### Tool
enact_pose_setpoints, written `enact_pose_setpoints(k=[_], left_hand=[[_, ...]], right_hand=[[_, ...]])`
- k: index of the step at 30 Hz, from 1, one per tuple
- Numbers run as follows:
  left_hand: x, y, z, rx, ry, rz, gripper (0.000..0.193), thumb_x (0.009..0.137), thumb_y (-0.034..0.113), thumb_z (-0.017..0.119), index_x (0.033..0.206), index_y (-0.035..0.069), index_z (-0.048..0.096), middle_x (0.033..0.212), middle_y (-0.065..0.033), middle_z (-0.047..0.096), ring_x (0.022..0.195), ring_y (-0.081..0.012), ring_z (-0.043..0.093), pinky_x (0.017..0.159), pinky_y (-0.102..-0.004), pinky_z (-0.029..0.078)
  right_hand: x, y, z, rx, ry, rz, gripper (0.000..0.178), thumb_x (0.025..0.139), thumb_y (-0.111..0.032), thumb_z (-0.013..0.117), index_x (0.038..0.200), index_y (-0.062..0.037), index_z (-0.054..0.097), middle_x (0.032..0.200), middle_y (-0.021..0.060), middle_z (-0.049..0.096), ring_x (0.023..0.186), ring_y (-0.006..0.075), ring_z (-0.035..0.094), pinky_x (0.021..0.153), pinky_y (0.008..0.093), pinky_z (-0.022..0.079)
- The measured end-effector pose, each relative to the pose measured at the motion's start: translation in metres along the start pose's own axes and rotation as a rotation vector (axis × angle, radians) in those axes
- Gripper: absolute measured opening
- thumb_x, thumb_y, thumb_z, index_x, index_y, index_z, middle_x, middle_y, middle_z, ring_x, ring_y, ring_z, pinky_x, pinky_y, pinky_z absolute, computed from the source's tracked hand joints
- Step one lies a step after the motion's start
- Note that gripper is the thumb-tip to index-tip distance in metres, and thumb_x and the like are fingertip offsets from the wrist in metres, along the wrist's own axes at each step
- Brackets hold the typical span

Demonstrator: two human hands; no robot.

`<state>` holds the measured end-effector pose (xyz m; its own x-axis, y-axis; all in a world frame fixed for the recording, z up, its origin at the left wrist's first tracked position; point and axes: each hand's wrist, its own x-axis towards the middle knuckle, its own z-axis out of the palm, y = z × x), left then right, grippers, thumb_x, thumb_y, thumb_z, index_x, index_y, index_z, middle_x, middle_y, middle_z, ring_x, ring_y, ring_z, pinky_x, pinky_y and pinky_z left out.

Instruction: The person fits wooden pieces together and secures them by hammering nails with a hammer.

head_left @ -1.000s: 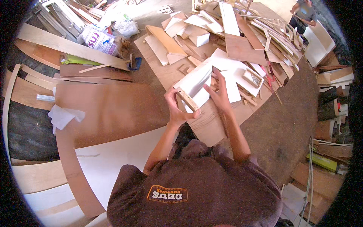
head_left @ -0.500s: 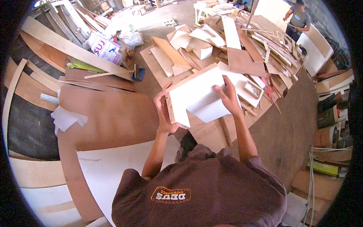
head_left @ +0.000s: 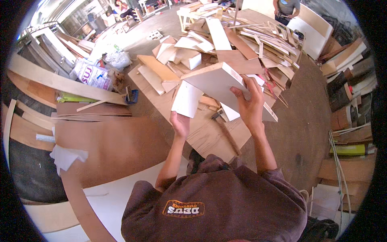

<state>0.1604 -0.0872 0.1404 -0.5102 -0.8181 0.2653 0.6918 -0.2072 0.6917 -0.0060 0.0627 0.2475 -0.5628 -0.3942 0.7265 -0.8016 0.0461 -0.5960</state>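
Observation:
I hold a white wooden panel piece [head_left: 215, 82] above the workbench, its raw wood edges showing. A narrower white board [head_left: 187, 99] meets it at an angle on the left, and the two look joined. My left hand [head_left: 180, 124] is closed on the lower end of the narrower board, its fingers partly hidden behind it. On the right, my right hand [head_left: 250, 103] grips the wider panel by its edge, thumb on the white face. Below the piece a hammer [head_left: 227, 135] lies on the plywood top [head_left: 203, 135], its head near a small wooden frame.
A heap of wood offcuts [head_left: 258, 48] covers the far part of the bench. Brown sheets [head_left: 113, 145] lie at left, near white sacks [head_left: 94, 74]. Stacked boards [head_left: 346, 117] line the right side. Another person [head_left: 287, 10] stands beyond the heap.
The panel piece has been turned and tilted, so its narrower board now shows on the left. More of the hammer is uncovered. The whole view has shifted too.

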Motion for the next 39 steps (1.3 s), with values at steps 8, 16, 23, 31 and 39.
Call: enact_pose_setpoints(k=[8, 16, 23, 31, 39], left_hand=[[0.025, -0.017, 0.057, 0.046, 0.119, 0.101, 0.063, 0.099, 0.045, 0.028, 0.148, 0.006, 0.033, 0.144, -0.0127, 0.046, 0.131, -0.0285, 0.047, 0.109, -0.0445, 0.037], [0.052, -0.022, 0.061, -0.003, 0.1, 0.062, 0.074, 0.097, 0.062, 0.026, 0.147, 0.008, 0.034, 0.14, -0.0126, 0.048, 0.128, -0.0296, 0.05, 0.105, -0.044, 0.044], [0.07, -0.027, 0.062, 0.031, 0.169, 0.011, 0.064, 0.1, 0.056, 0.022, 0.144, 0.012, 0.039, 0.138, -0.0109, 0.051, 0.126, -0.0294, 0.052, 0.104, -0.044, 0.045], [0.073, -0.037, 0.057, 0.041, 0.127, -0.074, 0.06, 0.098, 0.048, 0.017, 0.143, 0.015, 0.04, 0.139, -0.0129, 0.05, 0.13, -0.029, 0.047, 0.107, -0.0423, 0.041], [0.07, -0.036, 0.055, 0.096, 0.127, -0.053, 0.061, 0.098, 0.049, 0.016, 0.141, 0.013, 0.04, 0.139, -0.014, 0.049, 0.128, -0.0299, 0.049, 0.105, -0.0422, 0.044]], right_hand=[[0.005, -0.012, -0.023, -0.113, 0.018, 0.004, 0.035, 0.077, -0.014, 0.078, 0.108, -0.0039, 0.066, 0.094, 0.0135, 0.065, 0.086, 0.0325, 0.064, 0.073, 0.0421, 0.049], [0.016, -0.021, -0.027, -0.169, 0.012, -0.065, 0.03, 0.081, -0.016, 0.074, 0.107, -0.0041, 0.065, 0.088, 0.0111, 0.062, 0.081, 0.0303, 0.061, 0.07, 0.0411, 0.047], [0.012, -0.025, -0.025, -0.144, -0.001, -0.028, 0.03, 0.082, -0.015, 0.072, 0.107, -0.0008, 0.064, 0.088, 0.0118, 0.061, 0.081, 0.0299, 0.06, 0.071, 0.0401, 0.045], [0.007, -0.023, -0.027, -0.185, -0.012, -0.037, 0.03, 0.082, -0.015, 0.072, 0.107, -0.0008, 0.065, 0.088, 0.0123, 0.061, 0.082, 0.0305, 0.06, 0.071, 0.0404, 0.046], [0.002, -0.022, -0.027, -0.146, -0.005, 0.011, 0.03, 0.082, -0.015, 0.073, 0.107, -0.0017, 0.065, 0.088, 0.0125, 0.062, 0.081, 0.0307, 0.06, 0.072, 0.041, 0.046]])
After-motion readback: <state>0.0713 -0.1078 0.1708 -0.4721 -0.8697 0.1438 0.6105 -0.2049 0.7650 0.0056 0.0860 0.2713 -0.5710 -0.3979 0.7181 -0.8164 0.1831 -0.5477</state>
